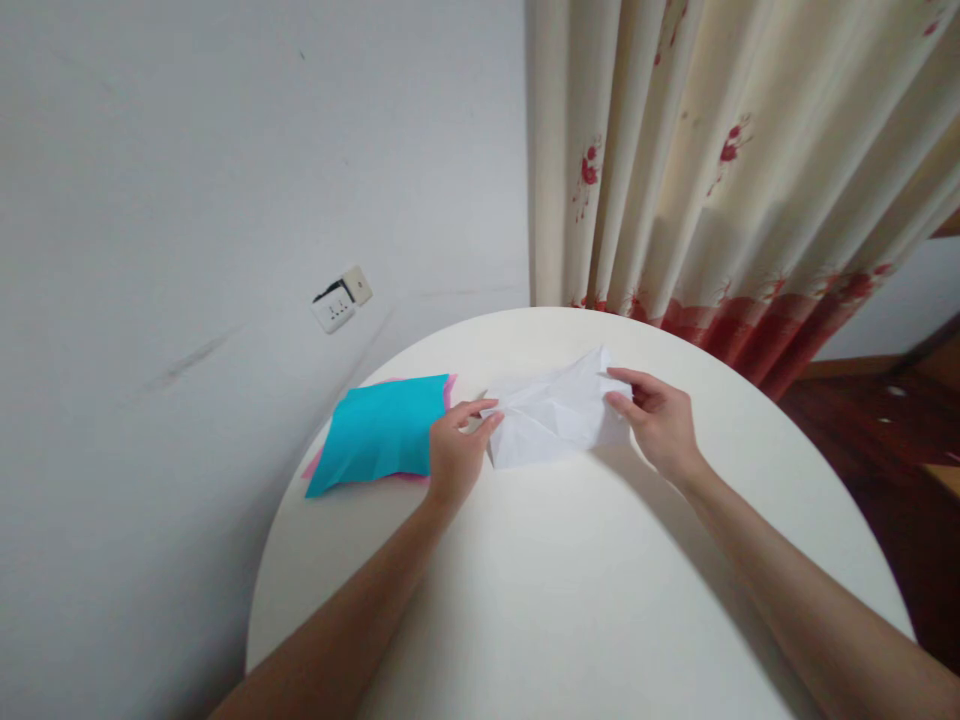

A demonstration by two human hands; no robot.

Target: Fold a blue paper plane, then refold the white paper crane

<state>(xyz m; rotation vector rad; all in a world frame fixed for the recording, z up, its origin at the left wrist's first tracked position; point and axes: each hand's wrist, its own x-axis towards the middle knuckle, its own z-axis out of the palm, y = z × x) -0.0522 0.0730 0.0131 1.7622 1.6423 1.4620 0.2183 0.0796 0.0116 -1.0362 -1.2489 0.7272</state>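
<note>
A creased sheet of white paper (553,418) is stretched between my two hands above the round table. My left hand (459,448) pinches its left edge between thumb and fingers. At the opposite edge, my right hand (661,418) grips the paper the same way, with the thumb in front. Fold lines cross the sheet, and its upper right corner sticks up. Just left of my left hand lies a blue sheet of paper (379,430), slightly rumpled, on top of pink paper (452,390) that shows only along its edges.
The round white table (570,600) stands close to a pale wall (225,150) with a power socket (334,309). Behind it on the right hangs a cream curtain (675,150) with red flowers. Dark reddish floor (847,430) shows beyond the table's right edge.
</note>
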